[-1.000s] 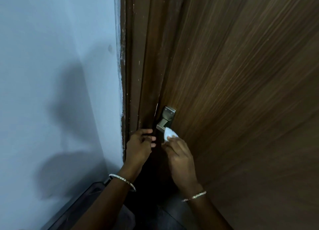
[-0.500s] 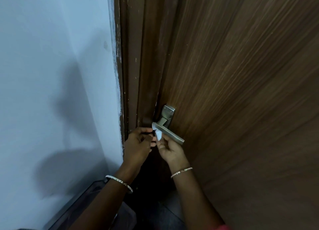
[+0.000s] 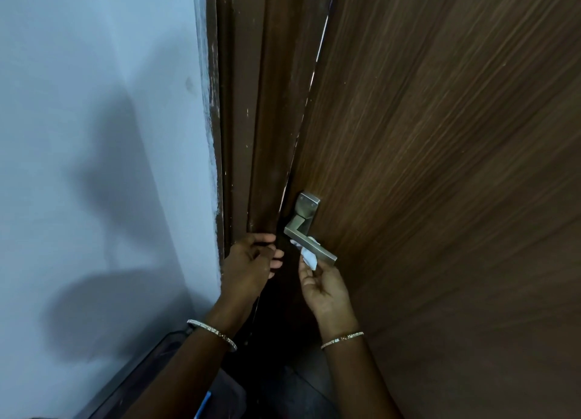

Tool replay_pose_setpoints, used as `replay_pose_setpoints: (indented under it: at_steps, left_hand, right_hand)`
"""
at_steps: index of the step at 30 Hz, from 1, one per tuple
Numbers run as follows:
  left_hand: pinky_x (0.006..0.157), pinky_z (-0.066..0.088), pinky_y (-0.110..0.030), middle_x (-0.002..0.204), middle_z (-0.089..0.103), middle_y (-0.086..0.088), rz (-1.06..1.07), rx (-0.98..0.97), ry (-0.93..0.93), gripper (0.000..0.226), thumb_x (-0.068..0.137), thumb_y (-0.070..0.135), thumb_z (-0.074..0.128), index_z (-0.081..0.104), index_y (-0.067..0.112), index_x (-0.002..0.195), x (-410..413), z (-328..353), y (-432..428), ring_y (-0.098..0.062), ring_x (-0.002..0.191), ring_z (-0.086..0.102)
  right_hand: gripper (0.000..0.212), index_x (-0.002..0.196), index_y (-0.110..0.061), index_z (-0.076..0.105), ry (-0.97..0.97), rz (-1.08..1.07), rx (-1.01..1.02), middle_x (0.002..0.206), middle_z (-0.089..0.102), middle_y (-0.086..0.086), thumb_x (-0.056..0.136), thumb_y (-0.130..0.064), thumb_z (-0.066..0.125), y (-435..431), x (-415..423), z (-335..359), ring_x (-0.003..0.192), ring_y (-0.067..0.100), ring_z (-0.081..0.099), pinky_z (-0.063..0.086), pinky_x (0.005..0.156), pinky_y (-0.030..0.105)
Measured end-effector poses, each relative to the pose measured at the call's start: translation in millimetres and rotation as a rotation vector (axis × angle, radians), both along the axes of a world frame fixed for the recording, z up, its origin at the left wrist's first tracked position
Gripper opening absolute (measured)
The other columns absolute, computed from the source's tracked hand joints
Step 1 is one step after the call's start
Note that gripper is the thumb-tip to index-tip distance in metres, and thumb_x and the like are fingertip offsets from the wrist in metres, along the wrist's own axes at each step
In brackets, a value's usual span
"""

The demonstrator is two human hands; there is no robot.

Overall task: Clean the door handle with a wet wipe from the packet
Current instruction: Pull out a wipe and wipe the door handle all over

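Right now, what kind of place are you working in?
Probably indoors at a room doorway, likely a home. A dark wood-grain door with a metal lever door handle meets a brown door frame beside a painted wall. The right hand holds a wet wipe under the lever.

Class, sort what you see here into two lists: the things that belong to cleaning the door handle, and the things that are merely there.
Part of the job:
- door handle
- wet wipe, pressed under the lever
- right hand, holding the wipe
- left hand, at the door edge

Merely there:
- wall
- door frame
- bangles on both wrists
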State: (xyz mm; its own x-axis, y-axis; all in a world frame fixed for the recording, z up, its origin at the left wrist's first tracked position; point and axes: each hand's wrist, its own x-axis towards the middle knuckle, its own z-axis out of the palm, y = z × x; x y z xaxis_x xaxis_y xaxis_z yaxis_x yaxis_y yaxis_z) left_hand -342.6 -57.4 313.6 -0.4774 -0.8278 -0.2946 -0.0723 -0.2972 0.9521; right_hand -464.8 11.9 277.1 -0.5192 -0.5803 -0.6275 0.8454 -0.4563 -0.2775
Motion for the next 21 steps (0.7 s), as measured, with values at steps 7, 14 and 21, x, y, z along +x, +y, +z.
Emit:
replay_pose_setpoints:
  at_steps: [7, 14, 21]
  left_hand:
    - [0.069, 0.055, -0.027, 0.088, 0.077, 0.001, -0.022, 0.017, 0.002, 0.020, 0.097, 0.012, 0.053, 0.067, 0.022, 0.106, 0, 7, -5, -0.012, 0.080, 0.073]
    - [0.067, 0.053, -0.025, 0.092, 0.076, -0.001, -0.097, 0.024, -0.025, 0.020, 0.096, 0.013, 0.053, 0.067, 0.022, 0.107, -1, 14, -4, -0.013, 0.079, 0.072]
    - [0.066, 0.052, -0.025, 0.092, 0.075, 0.000, -0.102, 0.032, -0.044, 0.020, 0.096, 0.014, 0.053, 0.067, 0.024, 0.105, 2, 17, 1, -0.014, 0.081, 0.072]
  right_hand:
    - [0.022, 0.092, -0.012, 0.074, 0.699, -0.086, 0.427, 0.092, 0.077, 0.012, 0.086, 0.006, 0.064, 39, -5, 11, 0.092, 0.028, 0.072, 0.057, 0.078, 0.032]
    - [0.018, 0.099, -0.025, 0.069, 1.873, -0.144, 0.861, 0.095, 0.071, -0.011, 0.091, -0.010, 0.064, 31, 0, 55, 0.089, 0.001, 0.067, 0.052, 0.076, 0.014]
    - [0.020, 0.105, -0.021, 0.066, 2.088, 0.221, 1.062, 0.099, 0.072, -0.003, 0.092, -0.006, 0.062, 8, 9, 57, 0.092, 0.013, 0.067, 0.051, 0.077, 0.024]
